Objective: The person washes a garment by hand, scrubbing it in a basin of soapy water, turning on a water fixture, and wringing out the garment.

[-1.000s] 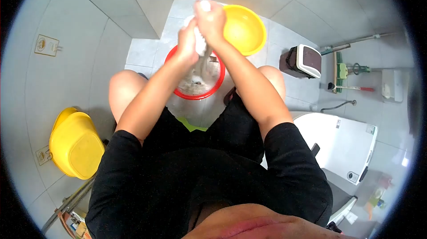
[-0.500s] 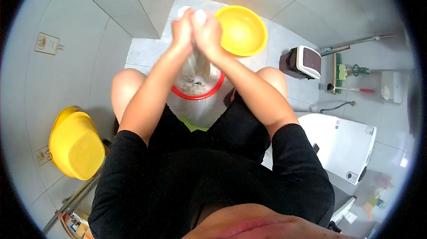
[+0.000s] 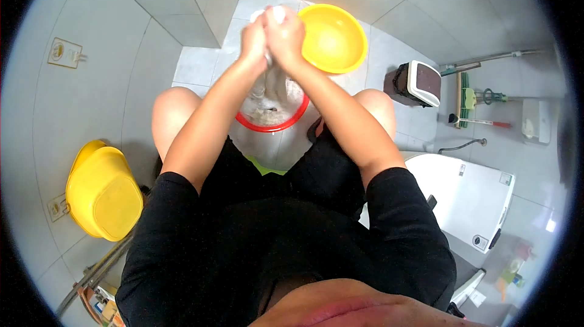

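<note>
While the left hand point(image 3: 254, 41) and right hand point(image 3: 286, 35) clamp their grip on white cloth point(image 3: 278, 86) over the red basin point(image 3: 272, 128), the squeezing looks unfinished: upper end gathered, lower folds seemingly lying in the basin.

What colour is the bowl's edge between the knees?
The bowl's edge is red; the head view shows it.

There are two hands point(image 3: 253, 46) point(image 3: 286, 36), one red-rimmed basin point(image 3: 272, 128), one round yellow basin point(image 3: 334, 36) at one o'clock, one lidded bin point(image 3: 426, 83) at two, and two wall plates point(image 3: 64, 52).
</note>
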### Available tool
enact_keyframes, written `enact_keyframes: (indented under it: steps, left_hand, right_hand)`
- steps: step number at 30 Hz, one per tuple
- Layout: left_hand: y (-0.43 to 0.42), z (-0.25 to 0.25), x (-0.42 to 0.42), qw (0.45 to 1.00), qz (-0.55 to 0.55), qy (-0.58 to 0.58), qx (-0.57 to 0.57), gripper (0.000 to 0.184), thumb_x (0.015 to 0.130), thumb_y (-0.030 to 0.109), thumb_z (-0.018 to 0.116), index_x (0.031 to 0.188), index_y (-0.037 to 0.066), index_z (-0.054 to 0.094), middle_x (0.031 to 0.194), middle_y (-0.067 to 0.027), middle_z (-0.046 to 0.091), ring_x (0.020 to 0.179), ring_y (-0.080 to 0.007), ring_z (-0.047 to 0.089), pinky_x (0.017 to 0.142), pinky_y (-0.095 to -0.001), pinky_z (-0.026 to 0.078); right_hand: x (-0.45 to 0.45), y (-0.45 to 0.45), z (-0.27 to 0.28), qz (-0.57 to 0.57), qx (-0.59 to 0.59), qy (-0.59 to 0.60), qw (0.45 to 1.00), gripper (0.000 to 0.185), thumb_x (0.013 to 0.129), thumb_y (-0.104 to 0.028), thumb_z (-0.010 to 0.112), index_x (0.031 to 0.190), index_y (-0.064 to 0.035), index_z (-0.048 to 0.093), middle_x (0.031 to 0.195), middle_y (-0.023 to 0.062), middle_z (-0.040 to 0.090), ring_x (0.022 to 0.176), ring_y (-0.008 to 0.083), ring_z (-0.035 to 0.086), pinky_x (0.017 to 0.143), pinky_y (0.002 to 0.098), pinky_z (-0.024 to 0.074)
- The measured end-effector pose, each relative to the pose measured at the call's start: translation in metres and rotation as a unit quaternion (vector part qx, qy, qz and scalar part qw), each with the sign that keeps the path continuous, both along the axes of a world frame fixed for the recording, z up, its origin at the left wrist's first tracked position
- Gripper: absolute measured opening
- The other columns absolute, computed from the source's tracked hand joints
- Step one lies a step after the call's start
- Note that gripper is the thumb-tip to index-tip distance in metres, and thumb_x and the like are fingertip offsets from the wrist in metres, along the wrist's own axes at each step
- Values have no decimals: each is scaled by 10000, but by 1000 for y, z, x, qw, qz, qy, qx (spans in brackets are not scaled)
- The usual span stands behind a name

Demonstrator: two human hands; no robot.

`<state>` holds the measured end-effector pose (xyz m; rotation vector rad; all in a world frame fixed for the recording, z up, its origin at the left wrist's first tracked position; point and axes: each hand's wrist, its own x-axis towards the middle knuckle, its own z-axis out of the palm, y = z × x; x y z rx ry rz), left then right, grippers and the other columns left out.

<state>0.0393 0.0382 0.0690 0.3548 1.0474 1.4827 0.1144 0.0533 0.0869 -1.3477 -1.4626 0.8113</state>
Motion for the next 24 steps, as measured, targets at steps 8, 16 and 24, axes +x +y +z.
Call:
enact_keyframes:
  steps: [8, 16, 24]
  left_hand:
    - [30, -42, -50, 909, -306, -256, 124, 370, 953, 310, 619, 1086, -27, 690, 954, -99, 703, 808, -161, 651, 739, -334, 510]
    - [19, -24, -28, 997, -39, 69, -6, 316, 985, 313, 562, 979, 26, 695, 917, -76, 704, 841, -170, 662, 761, -344, 522]
    - [14, -14, -7, 997, -70, 33, 20, 264, 967, 261, 566, 1012, 36, 697, 988, -77, 712, 851, -193, 684, 754, -360, 567]
  right_hand:
    - [-13, -30, 7, 48, 44, -8, 998, 263, 888, -288, 668, 876, -25, 676, 731, 185, 670, 689, 257, 667, 655, 388, 505]
    - [-9, -29, -3, 62, 81, 2, 995, 279, 898, -286, 641, 829, -18, 672, 715, 176, 667, 706, 289, 681, 667, 402, 509]
    - [-2, -17, 10, -36, 44, 104, 993, 295, 810, -321, 700, 826, -27, 683, 753, 240, 661, 734, 452, 664, 662, 500, 509]
